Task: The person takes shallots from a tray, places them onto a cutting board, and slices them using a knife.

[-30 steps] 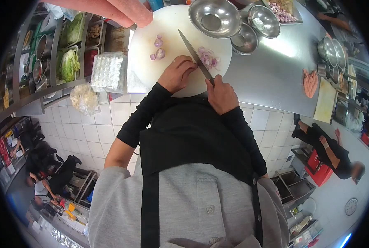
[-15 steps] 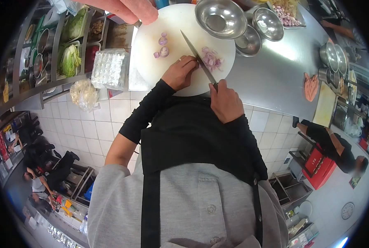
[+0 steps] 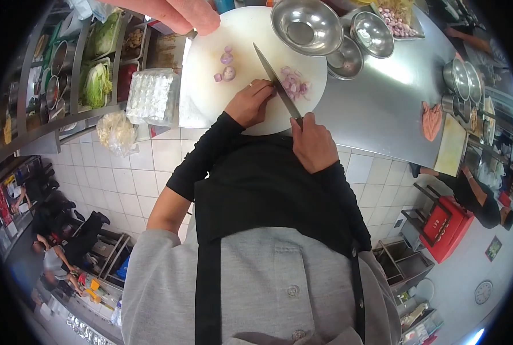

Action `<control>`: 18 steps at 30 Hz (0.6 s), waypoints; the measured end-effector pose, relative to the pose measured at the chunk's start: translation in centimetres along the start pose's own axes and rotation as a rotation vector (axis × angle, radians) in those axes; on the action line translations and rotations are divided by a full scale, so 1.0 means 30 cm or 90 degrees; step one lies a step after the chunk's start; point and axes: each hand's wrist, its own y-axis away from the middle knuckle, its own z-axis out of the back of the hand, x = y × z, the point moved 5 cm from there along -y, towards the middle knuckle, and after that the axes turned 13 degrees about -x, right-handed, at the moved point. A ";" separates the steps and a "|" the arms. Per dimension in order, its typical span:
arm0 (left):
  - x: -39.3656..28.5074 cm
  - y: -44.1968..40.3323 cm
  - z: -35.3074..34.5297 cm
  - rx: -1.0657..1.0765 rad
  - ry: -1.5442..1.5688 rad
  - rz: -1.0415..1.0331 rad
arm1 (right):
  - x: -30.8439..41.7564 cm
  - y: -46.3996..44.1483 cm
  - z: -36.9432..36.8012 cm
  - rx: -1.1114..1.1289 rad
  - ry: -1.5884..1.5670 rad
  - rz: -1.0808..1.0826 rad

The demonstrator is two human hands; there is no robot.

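On a round white cutting board [image 3: 207, 100], my right hand [image 3: 315, 144] grips the handle of a kitchen knife [image 3: 269, 68], its blade pointing away and to the left. My left hand [image 3: 250, 104] rests on the board with fingers curled against the blade's left side; what they hold is hidden. Right of the blade lies a small pile of sliced shallot [image 3: 296, 86]. Toward the board's left, several peeled shallot pieces [image 3: 228, 73] lie apart from my hands.
Steel bowls [image 3: 306, 26] stand at the board's far right edge. Beyond them is a tray of shallots [image 3: 397, 23]. A cloth [image 3: 431, 121] lies on the steel counter [image 3: 377, 109]. Egg trays [image 3: 151, 96] sit to the left. A person [image 3: 477, 192] is near a red box [image 3: 449, 227].
My hands and the knife have hardly moved. The person at the right has shifted toward the counter, away from the red box.
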 end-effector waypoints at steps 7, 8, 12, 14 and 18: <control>-0.007 -0.015 -0.003 -0.009 -0.019 -0.029 | -0.063 -0.073 -0.154 -0.076 -0.044 0.064; -0.021 -0.022 0.006 -0.001 -0.040 -0.040 | -0.075 -0.080 -0.149 -0.063 -0.045 0.056; -0.045 -0.040 0.000 0.022 -0.078 -0.016 | -0.090 -0.079 -0.116 -0.058 -0.047 0.044; -0.048 -0.044 0.002 -0.002 -0.074 0.052 | -0.104 -0.080 -0.114 -0.043 -0.042 0.031; -0.035 -0.027 -0.026 -0.076 -0.020 0.152 | -0.114 -0.077 -0.126 -0.065 -0.062 0.049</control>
